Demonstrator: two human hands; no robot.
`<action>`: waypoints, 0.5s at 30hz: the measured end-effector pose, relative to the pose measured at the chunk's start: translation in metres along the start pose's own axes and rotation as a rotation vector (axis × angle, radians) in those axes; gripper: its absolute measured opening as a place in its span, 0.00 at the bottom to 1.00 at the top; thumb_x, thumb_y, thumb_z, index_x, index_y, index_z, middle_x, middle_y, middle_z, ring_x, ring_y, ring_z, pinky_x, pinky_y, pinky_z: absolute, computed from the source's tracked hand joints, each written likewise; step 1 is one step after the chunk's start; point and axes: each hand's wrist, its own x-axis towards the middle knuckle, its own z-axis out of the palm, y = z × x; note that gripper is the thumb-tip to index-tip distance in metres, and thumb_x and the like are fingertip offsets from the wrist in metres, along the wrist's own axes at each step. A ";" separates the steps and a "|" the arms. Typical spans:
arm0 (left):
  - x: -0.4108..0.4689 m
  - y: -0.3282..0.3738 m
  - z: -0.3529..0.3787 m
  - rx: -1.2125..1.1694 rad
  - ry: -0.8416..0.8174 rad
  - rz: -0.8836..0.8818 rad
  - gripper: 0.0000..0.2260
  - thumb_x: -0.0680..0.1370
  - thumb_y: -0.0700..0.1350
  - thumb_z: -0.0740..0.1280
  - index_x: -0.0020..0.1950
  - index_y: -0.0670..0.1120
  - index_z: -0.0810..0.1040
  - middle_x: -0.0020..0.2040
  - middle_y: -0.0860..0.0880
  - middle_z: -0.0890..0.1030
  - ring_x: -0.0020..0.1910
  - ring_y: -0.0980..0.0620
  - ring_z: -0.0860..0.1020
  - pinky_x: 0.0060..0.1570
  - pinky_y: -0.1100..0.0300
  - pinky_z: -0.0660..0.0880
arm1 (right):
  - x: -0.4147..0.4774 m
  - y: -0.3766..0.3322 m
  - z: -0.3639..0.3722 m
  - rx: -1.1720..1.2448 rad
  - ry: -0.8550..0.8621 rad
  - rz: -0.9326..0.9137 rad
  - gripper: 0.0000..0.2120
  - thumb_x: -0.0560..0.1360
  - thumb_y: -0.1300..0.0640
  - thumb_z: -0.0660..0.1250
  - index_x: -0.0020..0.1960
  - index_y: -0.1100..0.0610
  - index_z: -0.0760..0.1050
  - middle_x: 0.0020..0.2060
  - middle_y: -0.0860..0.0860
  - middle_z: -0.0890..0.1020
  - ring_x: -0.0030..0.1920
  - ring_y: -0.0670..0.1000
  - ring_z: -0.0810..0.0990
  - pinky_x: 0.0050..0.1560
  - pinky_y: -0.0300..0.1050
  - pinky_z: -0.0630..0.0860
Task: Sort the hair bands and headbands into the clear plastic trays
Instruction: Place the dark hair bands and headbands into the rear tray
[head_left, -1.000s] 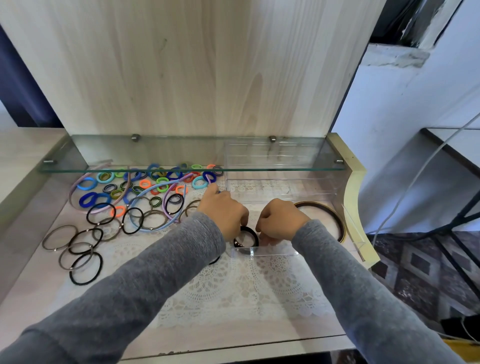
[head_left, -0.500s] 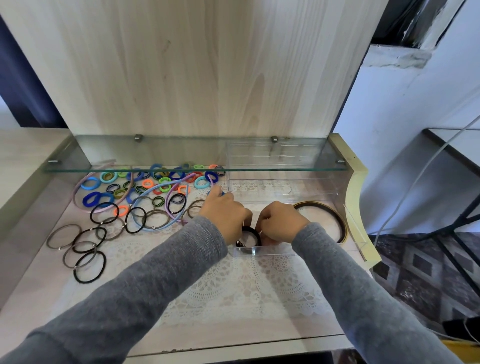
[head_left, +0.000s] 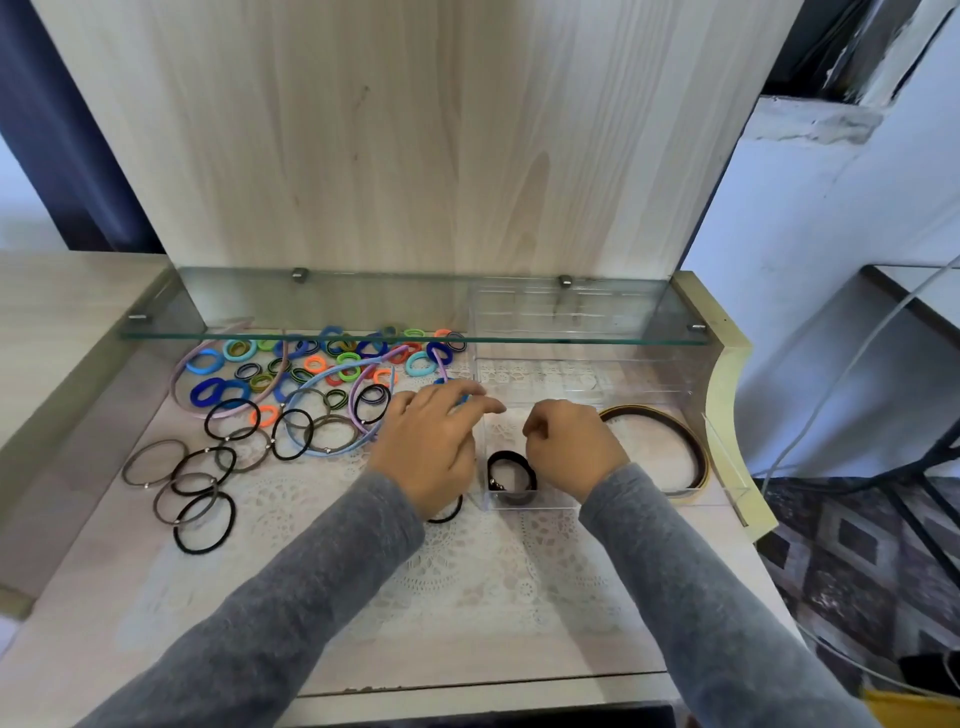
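Left hand (head_left: 431, 447): mine, centre of the frame, palm down, fingers straight and spread, tips reaching right over the near tray's left wall; it grips nothing
Right hand (head_left: 571, 447): mine, just right of centre, above the near tray, fingers curled under; no band shows in them
Near tray (head_left: 519, 506): clear plastic, narrow, centre of the frame between my two hands, standing on the lace mat
Black hair bands (head_left: 511, 478): a few, lying in the near tray's front end, just left of my right wrist
Wide tray (head_left: 727, 467): clear plastic, right of the frame, beside the near tray
Brown headband (head_left: 691, 452): dark with a gold edge, lying curved inside the wide tray
Back trays (head_left: 571, 374): clear, upper centre-right, below the glass shelf
Small coloured bands (head_left: 311, 364): blue, green, orange, striped; loose heap, upper left of centre
Loose headbands: pink (head_left: 179, 379), light blue (head_left: 301, 397) and purple (head_left: 356, 395), among the heap
Thin hair ties (head_left: 202, 488): black and grey rings, left of the frame, overlapping
Single black band (head_left: 449, 514): on the mat, partly hidden under my left wrist
Lace mat (head_left: 467, 561): white, lower centre
Glass shelf (head_left: 415, 338): across the upper middle
Sleeves (head_left: 311, 587): grey, both arms
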 end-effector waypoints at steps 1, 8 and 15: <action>-0.005 -0.003 0.002 -0.018 0.057 -0.028 0.20 0.72 0.45 0.53 0.59 0.56 0.76 0.60 0.56 0.76 0.58 0.52 0.74 0.55 0.51 0.66 | -0.002 -0.004 0.002 0.003 0.073 -0.026 0.12 0.74 0.60 0.58 0.53 0.56 0.77 0.49 0.52 0.79 0.46 0.52 0.78 0.48 0.47 0.78; -0.046 -0.031 0.000 0.020 0.191 -0.246 0.18 0.73 0.46 0.56 0.58 0.52 0.78 0.61 0.53 0.77 0.59 0.50 0.74 0.58 0.50 0.67 | -0.020 -0.044 0.041 0.099 0.448 -0.399 0.10 0.71 0.58 0.61 0.51 0.55 0.76 0.47 0.50 0.77 0.47 0.52 0.75 0.43 0.48 0.76; -0.079 -0.051 -0.012 0.142 0.110 -0.389 0.20 0.72 0.47 0.55 0.61 0.49 0.76 0.63 0.49 0.76 0.62 0.47 0.74 0.62 0.48 0.68 | -0.040 -0.067 0.091 -0.091 0.362 -0.481 0.12 0.66 0.59 0.68 0.50 0.57 0.77 0.43 0.53 0.77 0.42 0.55 0.77 0.38 0.47 0.75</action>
